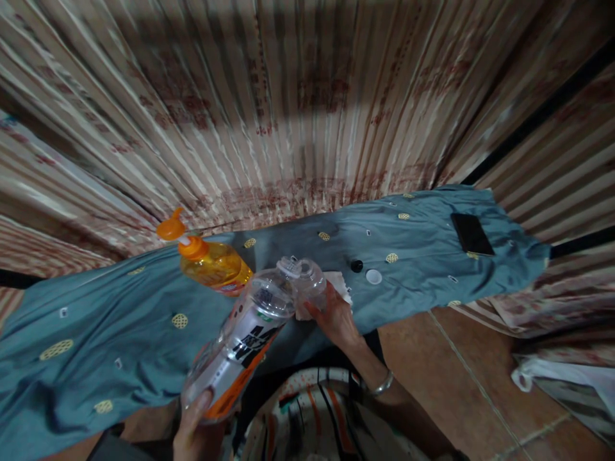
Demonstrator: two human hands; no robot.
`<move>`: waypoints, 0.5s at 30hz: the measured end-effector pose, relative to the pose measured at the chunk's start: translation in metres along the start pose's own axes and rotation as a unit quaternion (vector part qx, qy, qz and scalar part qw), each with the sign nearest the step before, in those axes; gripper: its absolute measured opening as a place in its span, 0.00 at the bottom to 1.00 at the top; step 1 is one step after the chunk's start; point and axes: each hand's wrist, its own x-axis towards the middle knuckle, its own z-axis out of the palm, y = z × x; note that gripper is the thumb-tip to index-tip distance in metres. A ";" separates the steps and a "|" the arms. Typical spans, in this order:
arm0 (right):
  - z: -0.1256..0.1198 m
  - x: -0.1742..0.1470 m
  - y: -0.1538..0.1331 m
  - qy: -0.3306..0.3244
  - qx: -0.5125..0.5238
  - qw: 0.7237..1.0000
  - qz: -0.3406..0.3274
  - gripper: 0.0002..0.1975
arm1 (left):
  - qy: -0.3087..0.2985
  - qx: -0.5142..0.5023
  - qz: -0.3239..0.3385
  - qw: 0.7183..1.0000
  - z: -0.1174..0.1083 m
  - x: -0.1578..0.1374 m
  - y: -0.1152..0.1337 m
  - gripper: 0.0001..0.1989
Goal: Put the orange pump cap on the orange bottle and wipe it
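Observation:
My left hand [196,419] is wrapped round the lower end of a large clear plastic bottle [245,339] with a silver and orange label. The bottle is tilted, its neck pointing up and away to the right. My right hand [339,318] grips a small clear plastic container [311,282]. The bottle's mouth is right by the container; I cannot tell whether they touch. No liquid can be made out in either. Beneath my right hand lies a pale cloth [342,286]. A black cap [357,266] and a white round lid [373,276] are just to its right.
An orange-yellow pump bottle [218,266] stands left of the large bottle. Toward the right end lies a dark phone-like slab [472,234]. A blue-green patterned cloth [144,320] covers the table. Striped curtains [288,115] hang behind, and a white bag [567,371] is at lower right.

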 end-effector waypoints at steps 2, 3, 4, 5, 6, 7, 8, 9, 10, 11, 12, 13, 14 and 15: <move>0.000 -0.001 0.000 0.003 -0.002 1.000 0.003 0.29 | 0.006 0.017 0.015 1.000 0.005 -0.002 0.006 0.43; 0.000 -0.001 0.000 0.004 -0.003 1.000 0.005 0.29 | 0.005 0.024 0.024 0.999 0.007 -0.004 0.009 0.44; 0.000 -0.002 -0.001 0.004 -0.004 1.000 0.006 0.28 | 0.002 0.032 0.037 0.999 0.009 -0.005 0.013 0.44; 0.000 -0.002 -0.001 0.003 -0.005 1.000 0.007 0.28 | -0.003 0.042 0.051 0.998 0.012 -0.006 0.016 0.45; -0.001 -0.002 -0.002 0.000 -0.004 1.000 0.008 0.28 | -0.007 0.053 0.066 0.996 0.014 -0.008 0.019 0.45; -0.001 -0.002 -0.003 -0.003 -0.004 1.000 0.010 0.28 | -0.010 0.064 0.078 0.995 0.015 -0.009 0.022 0.45; -0.002 -0.002 -0.003 -0.006 -0.004 1.000 0.012 0.28 | -0.012 0.073 0.088 0.993 0.017 -0.011 0.025 0.44; -0.003 -0.003 -0.003 -0.008 -0.004 1.000 0.013 0.29 | -0.011 0.079 0.096 0.992 0.018 -0.012 0.027 0.45; -0.003 -0.003 -0.003 -0.010 -0.006 1.000 0.015 0.29 | -0.008 0.080 0.100 0.992 0.019 -0.013 0.028 0.45; -0.004 -0.003 -0.003 -0.012 -0.007 1.000 0.016 0.30 | -0.004 0.082 0.105 0.991 0.019 -0.013 0.028 0.45; -0.004 -0.003 -0.003 -0.014 -0.009 1.000 0.016 0.31 | -0.002 0.084 0.112 0.990 0.018 -0.013 0.029 0.45; -0.005 -0.003 -0.003 -0.016 -0.010 1.000 0.014 0.31 | -0.001 0.088 0.120 0.989 0.017 -0.013 0.028 0.44; -0.005 -0.003 -0.003 -0.016 -0.010 1.000 0.012 0.30 | -0.002 0.094 0.129 0.987 0.015 -0.012 0.028 0.44; -0.006 -0.003 -0.003 -0.016 -0.010 1.000 0.009 0.30 | -0.006 0.100 0.136 0.986 0.014 -0.011 0.027 0.44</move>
